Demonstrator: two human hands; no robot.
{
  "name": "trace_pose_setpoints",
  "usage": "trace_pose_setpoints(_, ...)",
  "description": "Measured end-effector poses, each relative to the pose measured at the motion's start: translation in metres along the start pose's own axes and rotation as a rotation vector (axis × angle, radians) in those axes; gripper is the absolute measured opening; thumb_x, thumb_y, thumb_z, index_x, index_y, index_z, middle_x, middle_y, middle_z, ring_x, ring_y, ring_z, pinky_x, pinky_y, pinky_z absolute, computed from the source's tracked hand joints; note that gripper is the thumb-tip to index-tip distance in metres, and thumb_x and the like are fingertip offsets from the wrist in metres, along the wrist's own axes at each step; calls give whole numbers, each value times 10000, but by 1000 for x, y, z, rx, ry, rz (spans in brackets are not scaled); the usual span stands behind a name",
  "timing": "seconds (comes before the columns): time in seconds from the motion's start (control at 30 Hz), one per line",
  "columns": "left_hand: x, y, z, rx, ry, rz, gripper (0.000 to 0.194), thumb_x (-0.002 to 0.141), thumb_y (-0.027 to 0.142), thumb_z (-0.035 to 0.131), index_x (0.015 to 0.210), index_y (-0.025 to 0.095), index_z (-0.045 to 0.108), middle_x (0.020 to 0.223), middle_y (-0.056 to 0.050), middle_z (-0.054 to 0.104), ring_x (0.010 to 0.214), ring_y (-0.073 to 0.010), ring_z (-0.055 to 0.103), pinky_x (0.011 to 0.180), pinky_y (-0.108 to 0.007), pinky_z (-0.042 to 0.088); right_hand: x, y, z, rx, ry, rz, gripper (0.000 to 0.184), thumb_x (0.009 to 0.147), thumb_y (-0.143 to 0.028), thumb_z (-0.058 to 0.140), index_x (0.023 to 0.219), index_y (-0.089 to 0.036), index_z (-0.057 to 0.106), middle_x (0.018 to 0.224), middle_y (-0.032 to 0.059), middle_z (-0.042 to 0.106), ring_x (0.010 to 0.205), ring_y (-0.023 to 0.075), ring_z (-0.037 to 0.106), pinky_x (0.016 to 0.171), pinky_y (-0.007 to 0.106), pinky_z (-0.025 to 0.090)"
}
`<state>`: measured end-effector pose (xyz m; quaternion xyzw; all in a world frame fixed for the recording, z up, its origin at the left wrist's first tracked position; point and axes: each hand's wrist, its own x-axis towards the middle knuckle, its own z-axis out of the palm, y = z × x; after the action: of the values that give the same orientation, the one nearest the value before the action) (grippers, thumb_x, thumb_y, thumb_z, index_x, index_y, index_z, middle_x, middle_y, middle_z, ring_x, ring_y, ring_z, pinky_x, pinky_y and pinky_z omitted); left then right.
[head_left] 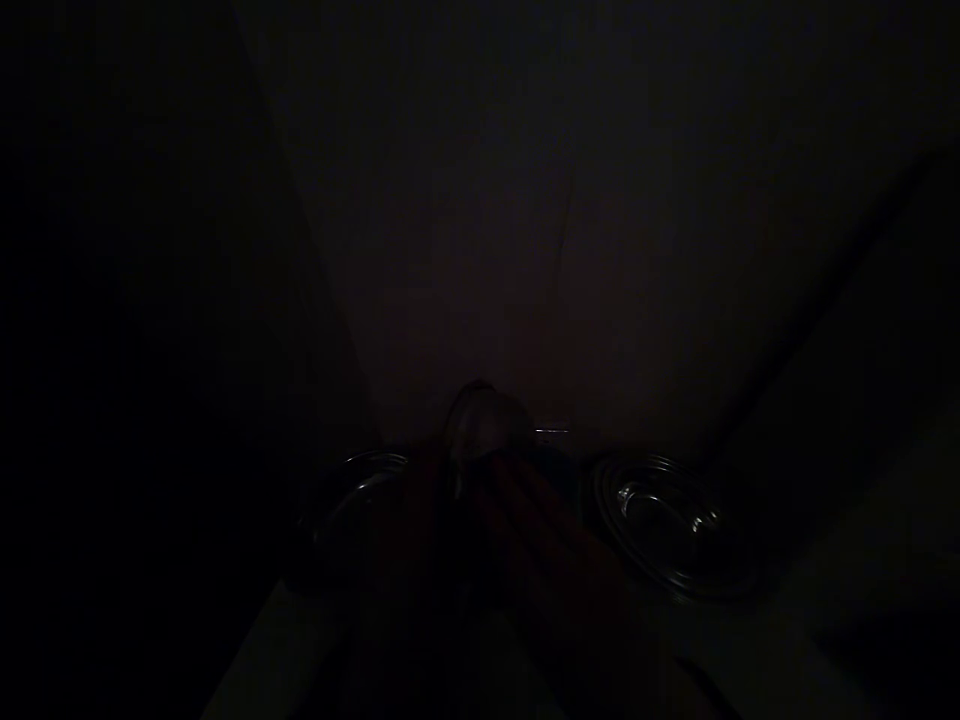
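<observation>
The picture is very dark, so most details are lost. In the middle is a pale rounded thing (487, 422) whose kind I cannot make out. My right hand (551, 540) comes up from the lower right, its fingers stretched out with gaps between them. Their tips end just below the pale rounded thing; whether they touch it is unclear. To its left, my left hand (420, 510) shows only as a faint reddish shape, and its fingers are lost in the dark.
A shiny round metal dish (671, 515) with a ridged rim lies to the right. Another shiny round dish (367, 480) stands at the left, partly behind my left hand. A pale surface (262, 640) runs below them, and a dim wall (480, 200) rises behind.
</observation>
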<state>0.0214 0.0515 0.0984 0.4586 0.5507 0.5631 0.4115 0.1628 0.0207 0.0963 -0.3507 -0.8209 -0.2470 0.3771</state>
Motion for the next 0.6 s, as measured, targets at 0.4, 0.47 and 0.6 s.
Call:
trace_pose_setpoints(0.4,-10,19,8,17,68,-41,169,768,357,619,841,224,694,817,-80,721,906,-255,674,712,-298,529,2,7,-1,-46,39,58,373,899,-69,415,1237,-68,572,1285,144,596,1244,313,478,932,454,526)
trace_pose_setpoints(0.47,-9,15,6,48,84,-8,181,746,330,636,888,234,695,877,-80,721,992,-264,650,740,-290,525,3,1,-2,-18,47,45,362,901,-68,417,1220,-80,590,1279,132,603,1237,301,482,922,436,534)
trace_pose_setpoints(0.6,-7,8,2,86,46,-33,137,752,339,625,804,234,696,817,-77,717,958,-268,658,698,-294,529,9,21,-4,74,23,128,387,916,-103,419,1282,-113,544,1297,133,589,1234,265,489,927,420,532)
